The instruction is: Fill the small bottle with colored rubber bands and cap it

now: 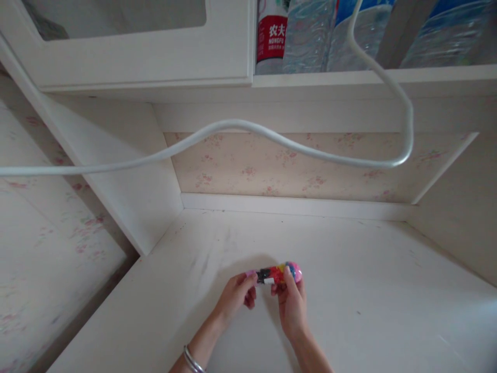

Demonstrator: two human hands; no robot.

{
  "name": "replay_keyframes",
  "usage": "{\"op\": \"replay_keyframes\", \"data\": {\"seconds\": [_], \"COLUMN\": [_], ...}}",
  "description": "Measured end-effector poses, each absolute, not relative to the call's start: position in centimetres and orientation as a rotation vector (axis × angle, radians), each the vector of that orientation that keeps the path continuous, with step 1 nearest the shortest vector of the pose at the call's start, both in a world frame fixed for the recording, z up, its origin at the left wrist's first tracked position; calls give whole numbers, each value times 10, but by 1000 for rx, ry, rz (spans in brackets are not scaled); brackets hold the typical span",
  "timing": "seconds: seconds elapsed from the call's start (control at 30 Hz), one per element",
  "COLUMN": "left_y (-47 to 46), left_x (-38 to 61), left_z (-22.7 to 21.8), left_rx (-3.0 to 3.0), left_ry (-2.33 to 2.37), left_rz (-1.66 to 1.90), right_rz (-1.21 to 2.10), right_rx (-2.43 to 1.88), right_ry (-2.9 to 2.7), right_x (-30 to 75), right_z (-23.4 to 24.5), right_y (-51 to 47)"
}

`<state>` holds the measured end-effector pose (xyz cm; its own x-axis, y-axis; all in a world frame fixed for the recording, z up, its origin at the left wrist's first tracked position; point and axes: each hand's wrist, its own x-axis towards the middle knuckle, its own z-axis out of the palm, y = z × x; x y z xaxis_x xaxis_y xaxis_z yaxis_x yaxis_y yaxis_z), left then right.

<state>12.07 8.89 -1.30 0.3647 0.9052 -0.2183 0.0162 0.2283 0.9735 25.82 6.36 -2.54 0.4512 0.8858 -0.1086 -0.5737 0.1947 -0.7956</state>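
A small multicoloured tube-shaped pack (pixel 276 273) is held between both hands, just above the white surface. It shows purple, black, red, yellow, blue and pink bands along its length, with a small white label on its lower side. What is inside I cannot make out. My left hand (pixel 236 295) pinches the purple left end between thumb and fingers. Around the right end, by the blue and pink part, my right hand (pixel 293 304) is closed with its thumb on top.
A white cable (pixel 240 124) hangs across the view above the hands. White side panels and a floral back wall (pixel 272 166) enclose the white tabletop (pixel 357 259). Overhead, a shelf holds a red-labelled water bottle (pixel 272 39) and other clear bottles, beside a cabinet door (pixel 147 57).
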Motion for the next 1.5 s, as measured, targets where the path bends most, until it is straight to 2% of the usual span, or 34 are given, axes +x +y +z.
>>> {"op": "replay_keyframes", "data": {"seconds": [0.37, 0.6, 0.83, 1.0, 1.23, 1.5], "left_y": [92, 92, 97, 100, 101, 106], "left_x": [120, 117, 118, 109, 104, 93], "left_z": [-15, -22, -35, -36, -42, -38], "left_rx": [954, 1138, 1111, 890, 775, 735], "left_ry": [1030, 1009, 1171, 1136, 1005, 1082], "left_rz": [705, 1011, 857, 998, 1000, 1159], "right_rz": [931, 942, 966, 1000, 945, 847], "right_rx": [-890, -981, -971, -960, -1248, -1389], "right_ry": [-562, -582, -523, -454, -1049, -1297], "right_x": [254, 253, 250, 258, 245, 206], "right_z": [-30, -33, -38, -14, 39, 30], "right_y": [57, 63, 66, 92, 177, 238]}}
